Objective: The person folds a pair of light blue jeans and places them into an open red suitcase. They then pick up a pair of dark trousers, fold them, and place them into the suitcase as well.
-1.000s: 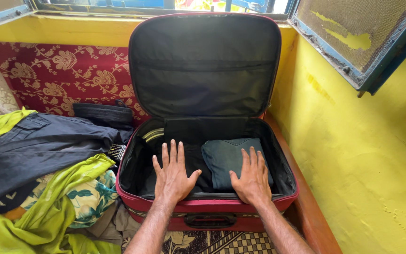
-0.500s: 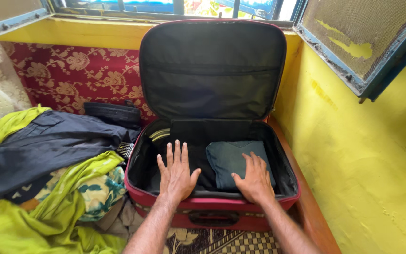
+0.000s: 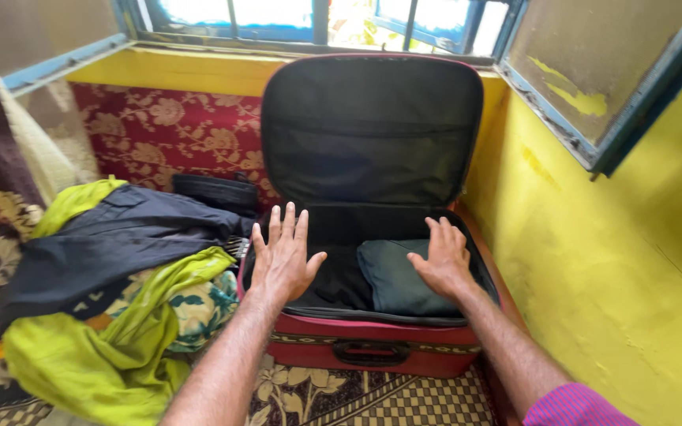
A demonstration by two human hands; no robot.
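Observation:
A red suitcase [image 3: 372,351] lies open on the patterned bed, its black-lined lid [image 3: 369,130] leaning back against the wall under the window. Inside lie a folded grey-green garment [image 3: 392,276] on the right and black cloth [image 3: 341,276] on the left. My left hand [image 3: 282,256] hovers with spread fingers above the left side of the case, holding nothing. My right hand [image 3: 444,260] rests flat with spread fingers on the folded grey-green garment's right edge.
A heap of clothes lies left of the case: a dark navy garment [image 3: 112,244], lime-green cloth [image 3: 104,347] and a floral piece [image 3: 199,304]. A yellow wall [image 3: 609,260] rises close on the right. A red floral cloth [image 3: 167,138] hangs behind.
Both hands have lifted and spread apart: the left moved toward the case's left edge, the right toward its right side. The view shifted slightly left.

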